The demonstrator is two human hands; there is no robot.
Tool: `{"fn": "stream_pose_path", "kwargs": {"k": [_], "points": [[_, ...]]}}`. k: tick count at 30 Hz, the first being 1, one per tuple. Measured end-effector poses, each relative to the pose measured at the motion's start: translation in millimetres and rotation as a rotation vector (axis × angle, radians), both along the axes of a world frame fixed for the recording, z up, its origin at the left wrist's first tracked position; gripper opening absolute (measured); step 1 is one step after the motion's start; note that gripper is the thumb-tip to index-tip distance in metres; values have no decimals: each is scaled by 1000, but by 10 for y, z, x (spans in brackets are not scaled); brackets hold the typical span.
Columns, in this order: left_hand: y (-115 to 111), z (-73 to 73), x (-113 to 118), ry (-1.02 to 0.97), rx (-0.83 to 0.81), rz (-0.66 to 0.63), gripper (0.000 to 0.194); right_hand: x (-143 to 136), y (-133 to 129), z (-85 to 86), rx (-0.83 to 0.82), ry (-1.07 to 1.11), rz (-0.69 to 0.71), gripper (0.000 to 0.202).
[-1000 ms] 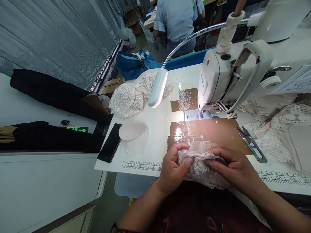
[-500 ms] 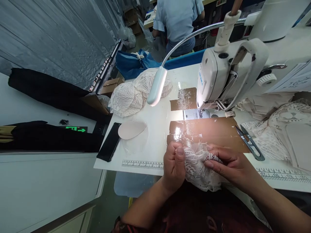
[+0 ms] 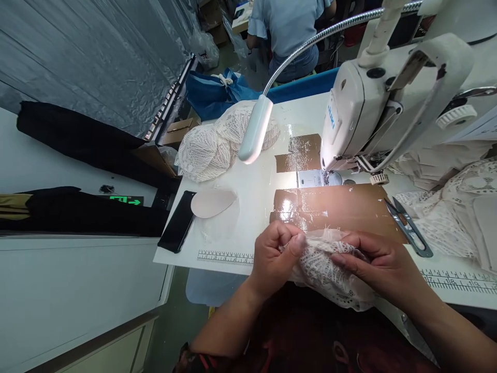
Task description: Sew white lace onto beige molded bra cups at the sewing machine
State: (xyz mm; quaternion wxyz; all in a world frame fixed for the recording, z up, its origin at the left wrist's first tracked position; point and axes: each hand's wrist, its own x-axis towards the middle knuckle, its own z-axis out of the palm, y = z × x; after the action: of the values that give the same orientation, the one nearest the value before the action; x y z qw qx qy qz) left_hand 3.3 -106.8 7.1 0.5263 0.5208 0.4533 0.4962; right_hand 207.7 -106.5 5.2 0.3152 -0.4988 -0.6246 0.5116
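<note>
A bunched piece of white lace (image 3: 330, 272) hangs between my two hands at the table's front edge. My left hand (image 3: 276, 255) pinches its left end, thumb pressed on the curled fingers. On the right side, my right hand (image 3: 375, 256) grips the lace's upper edge between thumb and fingers. Just beyond the hands lies a brown taped sheet (image 3: 341, 204) on the white table. The white sewing machine (image 3: 349, 114) stands behind that sheet, its needle area lit. Grey thread snips (image 3: 409, 228) rest to the right of the brown sheet.
Lace cups (image 3: 205, 153) are piled at the back left under a lamp (image 3: 256, 129). A beige oval pad (image 3: 213, 202) and a black phone (image 3: 176, 223) lie at left. More lace (image 3: 442, 223) is heaped at right. A person in blue (image 3: 287, 31) sits beyond the table.
The lace is spread wider and hangs further right and lower. My left hand has turned, its thumb now pointing toward the lace. The view has shifted slightly.
</note>
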Motion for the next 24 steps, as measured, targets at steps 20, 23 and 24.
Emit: {"fn": "stream_pose_path", "kwargs": {"k": [20, 23, 24], "points": [[-136, -29, 40, -767, -707, -249, 67, -74, -57, -20, -178, 528, -396, 12], [-149, -5, 232, -672, -704, -291, 61, -92, -70, -57, -214, 453, -297, 8], [-153, -17, 278, -666, -715, -273, 54, -84, -70, -58, -215, 467, -291, 8]]}}
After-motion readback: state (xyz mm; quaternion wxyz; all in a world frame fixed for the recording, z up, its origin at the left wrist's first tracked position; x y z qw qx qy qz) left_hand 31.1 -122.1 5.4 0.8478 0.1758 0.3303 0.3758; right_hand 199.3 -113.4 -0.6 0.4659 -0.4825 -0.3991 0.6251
